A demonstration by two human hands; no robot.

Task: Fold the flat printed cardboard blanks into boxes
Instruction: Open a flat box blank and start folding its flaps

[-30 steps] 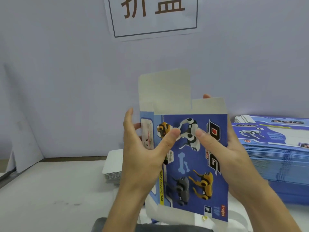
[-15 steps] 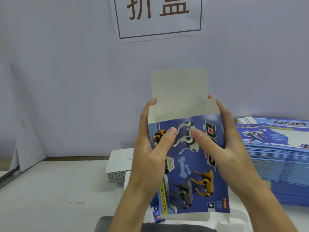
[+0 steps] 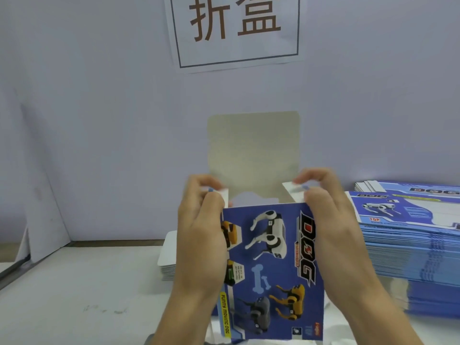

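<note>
The printed dog box [image 3: 271, 265] is held upright in front of the wall, long axis vertical, between the left hand [image 3: 199, 235] and the right hand [image 3: 331, 227]. Its two small side flaps are pinched at the top corners by curled fingers, equally near, while the grey lid flap [image 3: 254, 150] stands directly above and behind. Half a second earlier, the thumbs lay on the printed face; the flaps are now bent inward.

The box [image 3: 273, 265] has a deep blue front printed with a white robot dog, a yellow one and a grey one, a pale blue bone, black-and-red lettering and a yellow strip down its left edge; its raised top flap [image 3: 254, 150] is plain greyish beige. To the right, the stack of flat blanks [image 3: 408, 235] is blue and white. On the pale lilac far wall, a white sign [image 3: 236, 31] carries brown characters inside a dark outline.
</note>
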